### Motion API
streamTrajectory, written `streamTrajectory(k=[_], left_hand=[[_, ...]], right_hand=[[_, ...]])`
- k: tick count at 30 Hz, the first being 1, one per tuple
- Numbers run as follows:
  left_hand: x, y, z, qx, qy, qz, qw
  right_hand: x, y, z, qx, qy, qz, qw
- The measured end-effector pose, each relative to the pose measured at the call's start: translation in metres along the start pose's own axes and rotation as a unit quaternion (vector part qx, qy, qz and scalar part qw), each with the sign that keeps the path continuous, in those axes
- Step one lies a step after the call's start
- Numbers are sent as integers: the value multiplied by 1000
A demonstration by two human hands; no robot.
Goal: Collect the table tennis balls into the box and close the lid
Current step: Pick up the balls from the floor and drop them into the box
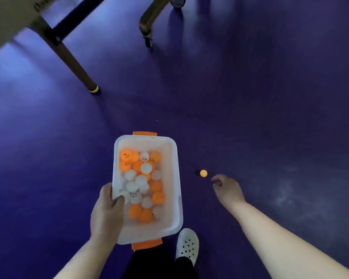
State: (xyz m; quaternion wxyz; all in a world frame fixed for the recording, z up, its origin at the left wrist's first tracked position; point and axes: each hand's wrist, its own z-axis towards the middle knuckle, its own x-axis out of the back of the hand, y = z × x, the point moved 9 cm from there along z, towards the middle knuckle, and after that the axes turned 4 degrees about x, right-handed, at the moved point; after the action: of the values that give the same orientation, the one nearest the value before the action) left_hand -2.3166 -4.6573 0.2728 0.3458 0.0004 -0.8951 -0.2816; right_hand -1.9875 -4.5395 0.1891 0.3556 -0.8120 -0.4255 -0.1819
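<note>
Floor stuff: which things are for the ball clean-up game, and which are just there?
For the job: the white box held by the left hand, the balls in it, the loose orange ball, the right hand reaching toward it.

Just there: the table leg, the wheeled frame, the white shoe.

Purple floor point(250, 87), lone orange ball point(203, 173), table leg point(69, 57), white clog point(187, 245)
</note>
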Motion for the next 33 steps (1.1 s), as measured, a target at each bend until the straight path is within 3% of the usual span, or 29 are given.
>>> streamTrajectory(k=[6,11,19,23,27,30,33], left_hand=[[-92,-43,111,-6,-7,20,1000],[-136,-78,174,1,5,-9,1000],[-155,-94,210,-7,3,-25,1000],[-131,-87,188,13,3,-43,999],[-93,-74,145,36,7,-62,997],[-57,-60,104,48,13,-93,994],[-14,-42,60,50,23,-128,990]], right_hand=[[-98,62,146,-27,-56,-140,988],[-147,106,234,-78,-5,-182,980],[-189,138,260,-118,-4,-157,981],[-161,80,210,-39,74,-45,996],[-116,-17,112,77,137,120,980],[-85,-90,37,176,114,151,966],[-68,-150,-22,254,36,111,960]])
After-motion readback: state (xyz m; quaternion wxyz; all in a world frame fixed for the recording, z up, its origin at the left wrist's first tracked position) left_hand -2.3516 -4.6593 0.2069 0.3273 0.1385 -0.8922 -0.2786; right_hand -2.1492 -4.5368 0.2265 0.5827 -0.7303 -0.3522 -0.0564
